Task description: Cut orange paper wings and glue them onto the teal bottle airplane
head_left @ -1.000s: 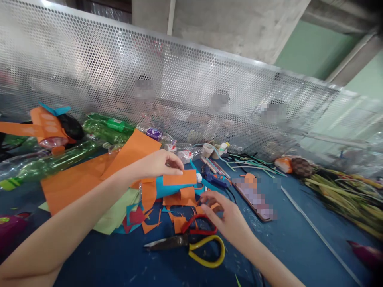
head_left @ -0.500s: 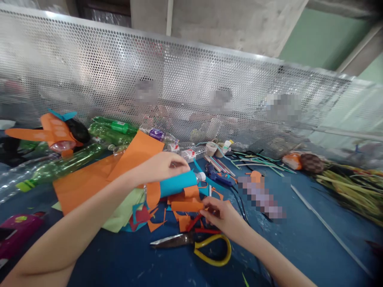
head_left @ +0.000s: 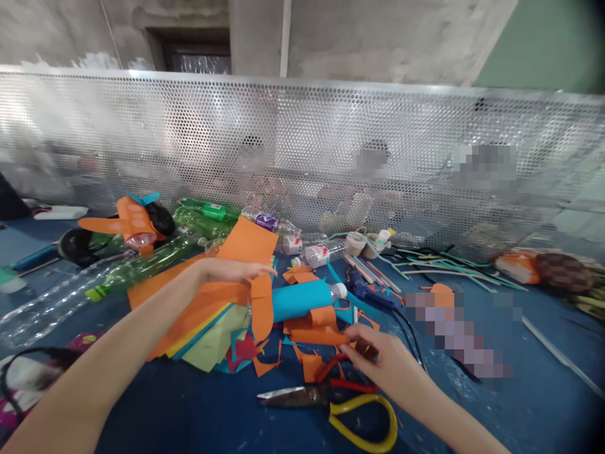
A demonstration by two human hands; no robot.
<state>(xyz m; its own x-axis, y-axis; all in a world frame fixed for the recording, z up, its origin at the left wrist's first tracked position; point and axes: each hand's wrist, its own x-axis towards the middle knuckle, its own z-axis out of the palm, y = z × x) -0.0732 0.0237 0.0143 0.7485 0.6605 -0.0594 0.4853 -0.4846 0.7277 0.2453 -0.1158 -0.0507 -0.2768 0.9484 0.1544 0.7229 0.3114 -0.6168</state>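
Note:
My left hand [head_left: 231, 271] hovers with fingers stretched out over the orange paper sheets [head_left: 203, 299], just left of a plastic bottle wrapped in blue paper [head_left: 302, 299] that has an orange fin on it. It holds nothing. My right hand [head_left: 378, 359] pinches the end of an orange paper strip [head_left: 319, 337] low over the paper scraps, just above the scissors with red and yellow handles [head_left: 331, 400].
The blue table [head_left: 496, 403] carries green and clear plastic bottles [head_left: 142, 265], an orange paper-covered bottle plane [head_left: 130, 221], a blue glue gun [head_left: 371, 293], straws and sticks [head_left: 425, 261] and small tape rolls. A perforated metal screen [head_left: 302, 145] runs along the far edge.
The orange strip has passed from my left hand to my right, which has closed on it. My left hand drew back left and opened. The view tilted upward.

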